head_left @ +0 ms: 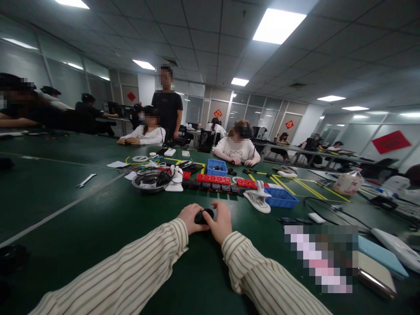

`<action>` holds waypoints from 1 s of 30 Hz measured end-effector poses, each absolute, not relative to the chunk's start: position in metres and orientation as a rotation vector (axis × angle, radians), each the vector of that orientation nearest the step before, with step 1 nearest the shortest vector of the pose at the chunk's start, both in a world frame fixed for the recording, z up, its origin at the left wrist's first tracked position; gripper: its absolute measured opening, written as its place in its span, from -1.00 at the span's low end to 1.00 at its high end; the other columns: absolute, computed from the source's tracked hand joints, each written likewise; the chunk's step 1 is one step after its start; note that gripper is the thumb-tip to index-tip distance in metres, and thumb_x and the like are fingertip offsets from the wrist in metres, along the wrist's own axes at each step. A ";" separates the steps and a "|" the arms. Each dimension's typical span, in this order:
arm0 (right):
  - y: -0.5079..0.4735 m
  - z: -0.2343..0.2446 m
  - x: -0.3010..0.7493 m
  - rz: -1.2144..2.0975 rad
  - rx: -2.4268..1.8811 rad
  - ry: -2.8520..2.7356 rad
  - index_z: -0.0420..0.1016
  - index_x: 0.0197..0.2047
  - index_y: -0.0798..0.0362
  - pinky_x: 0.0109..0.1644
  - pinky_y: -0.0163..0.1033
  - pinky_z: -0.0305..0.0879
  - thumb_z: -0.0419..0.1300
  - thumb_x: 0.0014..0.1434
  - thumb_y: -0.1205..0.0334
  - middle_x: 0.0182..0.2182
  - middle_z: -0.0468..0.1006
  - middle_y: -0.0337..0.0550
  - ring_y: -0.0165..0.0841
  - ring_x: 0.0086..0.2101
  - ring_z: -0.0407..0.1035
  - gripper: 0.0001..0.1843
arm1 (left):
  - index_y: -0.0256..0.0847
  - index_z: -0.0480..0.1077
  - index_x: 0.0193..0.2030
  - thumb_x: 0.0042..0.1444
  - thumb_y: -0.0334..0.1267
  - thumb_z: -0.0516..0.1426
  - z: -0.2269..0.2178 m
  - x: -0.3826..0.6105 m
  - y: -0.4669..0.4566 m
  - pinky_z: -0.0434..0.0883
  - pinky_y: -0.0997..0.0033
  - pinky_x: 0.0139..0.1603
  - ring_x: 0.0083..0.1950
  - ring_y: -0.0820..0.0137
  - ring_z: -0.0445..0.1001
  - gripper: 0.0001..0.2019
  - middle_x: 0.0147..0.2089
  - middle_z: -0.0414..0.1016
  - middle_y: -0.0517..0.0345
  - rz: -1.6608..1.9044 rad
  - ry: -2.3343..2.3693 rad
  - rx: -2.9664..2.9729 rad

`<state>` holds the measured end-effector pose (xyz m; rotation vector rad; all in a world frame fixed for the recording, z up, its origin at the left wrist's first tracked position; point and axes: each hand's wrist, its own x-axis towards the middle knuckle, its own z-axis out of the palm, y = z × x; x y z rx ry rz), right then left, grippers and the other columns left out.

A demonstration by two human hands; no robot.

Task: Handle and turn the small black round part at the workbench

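Observation:
Both hands meet over the green tabletop, around a small black rounded object [204,215] shaped like a computer mouse. My left hand [191,218] curls against its left side. From the right, my right hand [220,221] grips it, with the thumb laid across its front and the index finger arched above. The fingers cover much of the object, so its details cannot be made out. Just beyond the hands runs a row of red and black socket-like blocks [214,179]. A white clip-shaped stand [258,197] is to the right of that row.
A metal bowl [140,186] with dark parts and cables stands at the back left, and a wrench [86,180] lies further left. Blue bins [282,197] sit behind and to the right. A gold-edged phone-like slab [376,273] lies at right. Co-workers [236,146] sit across the table.

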<state>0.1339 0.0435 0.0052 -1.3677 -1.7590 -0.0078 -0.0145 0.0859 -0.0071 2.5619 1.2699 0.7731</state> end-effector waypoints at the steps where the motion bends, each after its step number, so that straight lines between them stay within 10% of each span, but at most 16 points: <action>1: 0.044 0.005 0.133 -0.007 -1.379 -1.765 0.32 -0.21 0.11 -0.15 -0.09 0.19 0.14 0.05 0.08 -0.31 0.38 -0.07 -0.21 -0.25 0.27 -0.70 | -0.27 0.38 -0.19 -0.17 -0.02 0.26 -0.006 -0.014 0.085 0.28 0.16 -0.01 -0.11 0.17 0.38 -0.56 -0.17 0.40 0.04 0.778 1.285 2.559; 13: 0.027 0.017 0.129 0.028 -1.206 -2.018 0.49 -0.23 -0.06 0.02 -0.17 0.09 0.08 -0.10 0.50 -0.19 0.38 -0.23 -0.29 -0.11 0.20 -0.62 | -0.14 0.42 -0.18 -0.20 -0.15 0.27 -0.006 -0.016 0.087 0.20 0.11 0.10 -0.05 0.19 0.39 -0.63 -0.11 0.45 0.14 0.657 1.195 2.564; 18: 0.028 0.017 0.130 0.016 -1.227 -1.960 0.39 -0.08 0.04 0.06 -0.12 0.06 0.13 0.00 0.35 -0.10 0.35 -0.12 -0.24 -0.05 0.17 -0.65 | -0.18 0.30 -0.03 -0.25 -0.04 0.28 0.001 -0.015 0.079 0.02 -0.20 0.16 0.07 0.09 0.30 -0.41 0.02 0.37 0.03 0.643 1.245 2.555; 30: 0.035 0.010 0.127 0.019 -1.358 -1.850 0.29 -0.35 0.08 -0.20 -0.16 0.16 0.15 0.02 0.17 -0.37 0.36 -0.13 -0.25 -0.30 0.24 -0.83 | -0.23 0.38 -0.22 -0.22 -0.09 0.26 0.007 -0.008 0.068 -0.05 -0.17 0.20 -0.05 0.13 0.37 -0.60 -0.15 0.42 0.02 0.603 1.325 2.607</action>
